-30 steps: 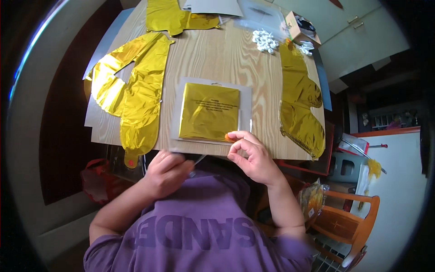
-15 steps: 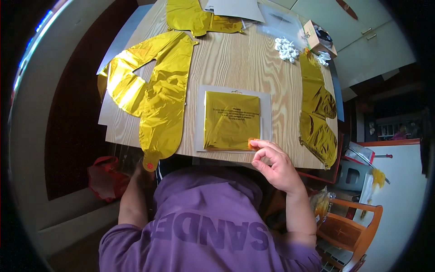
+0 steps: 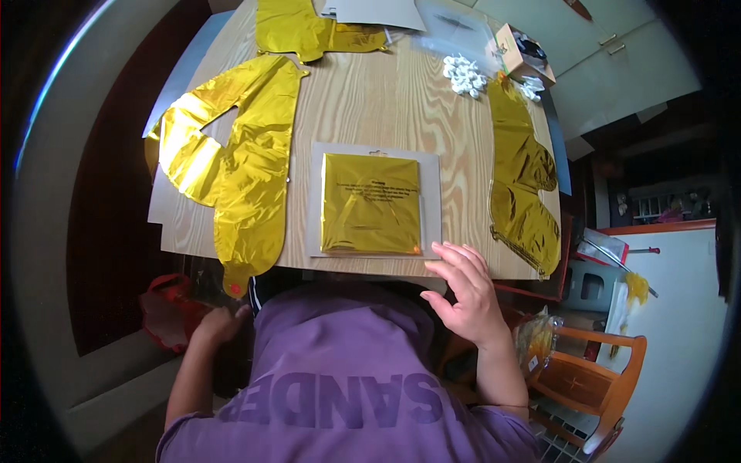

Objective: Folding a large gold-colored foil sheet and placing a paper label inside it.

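Note:
Flat at the table's front edge lies a folded gold foil balloon (image 3: 370, 220) in a clear packet, with a pale backing card (image 3: 430, 201) showing around it. A small orange spot (image 3: 417, 249) marks its lower right corner. My right hand (image 3: 465, 297) hovers just right of that corner, its fingers apart and nothing in them. Lower left, my left hand (image 3: 220, 322) is down below the table edge beside a red bag (image 3: 166, 309); shadow hides its fingers. A flattened gold foil balloon (image 3: 255, 162) shaped like a four lies to the left, its red-dotted tail over the edge.
Another gold foil balloon (image 3: 521, 177) lies along the table's right side, and one more (image 3: 289, 31) at the far left. Several white crumpled pieces (image 3: 465, 76) sit near an open cardboard box (image 3: 521, 58). A wooden chair (image 3: 587, 378) stands at my right.
My right hand has drawn back from the packet's lower right corner and its fingers have spread. My left hand has moved lower. The whole view has shifted slightly.

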### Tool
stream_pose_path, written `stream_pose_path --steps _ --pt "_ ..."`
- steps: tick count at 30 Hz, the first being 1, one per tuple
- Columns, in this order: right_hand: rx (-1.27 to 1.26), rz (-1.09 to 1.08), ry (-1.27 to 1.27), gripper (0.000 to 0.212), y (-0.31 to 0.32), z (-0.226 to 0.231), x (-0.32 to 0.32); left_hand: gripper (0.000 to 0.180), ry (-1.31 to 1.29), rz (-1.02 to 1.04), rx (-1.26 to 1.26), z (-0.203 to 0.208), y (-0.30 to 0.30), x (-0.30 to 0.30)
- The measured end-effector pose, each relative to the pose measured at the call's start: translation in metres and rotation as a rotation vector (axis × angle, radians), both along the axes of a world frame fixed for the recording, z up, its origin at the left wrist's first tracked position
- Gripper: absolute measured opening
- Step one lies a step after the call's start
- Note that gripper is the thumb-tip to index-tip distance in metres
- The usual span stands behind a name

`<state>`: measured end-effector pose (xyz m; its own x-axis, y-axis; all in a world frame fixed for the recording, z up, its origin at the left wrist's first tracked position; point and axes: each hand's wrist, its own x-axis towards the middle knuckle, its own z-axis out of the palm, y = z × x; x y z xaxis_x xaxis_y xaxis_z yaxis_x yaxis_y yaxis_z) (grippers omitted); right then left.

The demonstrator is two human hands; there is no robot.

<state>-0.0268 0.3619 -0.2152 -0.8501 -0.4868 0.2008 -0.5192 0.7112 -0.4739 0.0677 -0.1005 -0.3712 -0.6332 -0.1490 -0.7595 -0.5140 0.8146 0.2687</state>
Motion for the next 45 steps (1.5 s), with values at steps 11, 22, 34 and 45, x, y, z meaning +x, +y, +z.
stream_pose_path --steps 11,22,34,45 --pt "0.199 0.007 0.370 0.033 -0.008 -0.048 0.006 0.030 1.335 -0.780 0.104 0.142 0.149 -0.102" --pt "-0.192 -0.285 -0.378 0.029 -0.007 -0.019 -0.033 0.026 1.164 -0.456 0.301 0.103 0.145 -0.117" --pt "0.176 -0.194 -0.543 0.048 -0.001 -0.002 -0.084 0.056 1.174 -1.148 0.103 0.116 0.192 -0.127" --pt "0.100 -0.449 -0.085 0.020 0.045 -0.006 -0.035 0.043 1.371 -1.095 0.281 0.085 0.132 -0.095"
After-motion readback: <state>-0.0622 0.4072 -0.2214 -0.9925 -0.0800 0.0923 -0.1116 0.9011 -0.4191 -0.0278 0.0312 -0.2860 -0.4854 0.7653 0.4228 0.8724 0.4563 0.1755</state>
